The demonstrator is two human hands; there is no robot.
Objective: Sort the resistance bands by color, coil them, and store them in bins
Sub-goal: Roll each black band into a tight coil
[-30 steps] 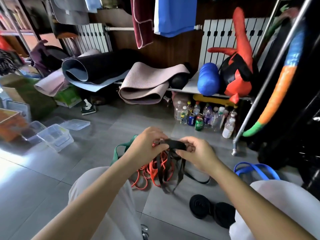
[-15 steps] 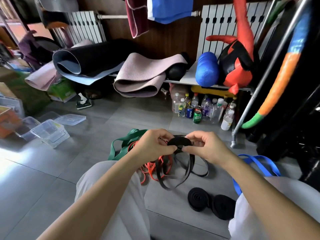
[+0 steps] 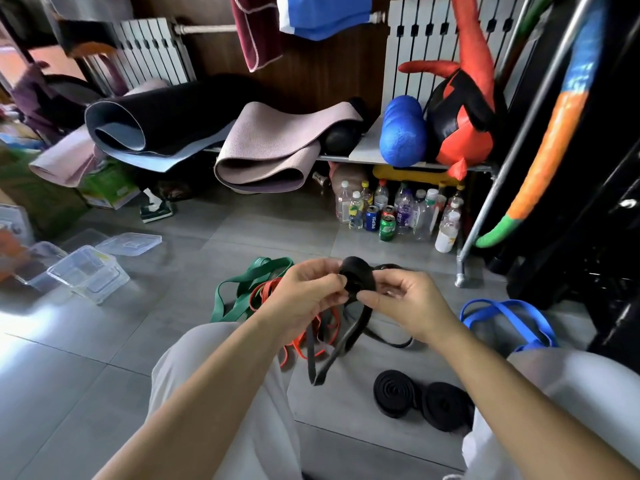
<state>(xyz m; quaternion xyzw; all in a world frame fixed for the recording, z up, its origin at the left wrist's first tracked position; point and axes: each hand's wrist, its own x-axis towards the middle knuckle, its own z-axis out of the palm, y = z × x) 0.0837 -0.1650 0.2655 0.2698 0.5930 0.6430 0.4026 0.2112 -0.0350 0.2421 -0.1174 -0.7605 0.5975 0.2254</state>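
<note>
So the left hand (image 3: 304, 292) and right hand (image 3: 408, 303) both have fingers pinched on the black coil (image 3: 356, 275) mid-frame between them, its loose tail (image 3: 332, 355) dangling down toward the floor (image 3: 104, 341), so the next wrap probably feeds up from below.

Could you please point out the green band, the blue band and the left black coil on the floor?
green band (image 3: 270, 263): head view, on its upper strap.
blue band (image 3: 505, 303): head view, on the top of its loop.
left black coil (image 3: 394, 393): head view, on its wound face.
</note>
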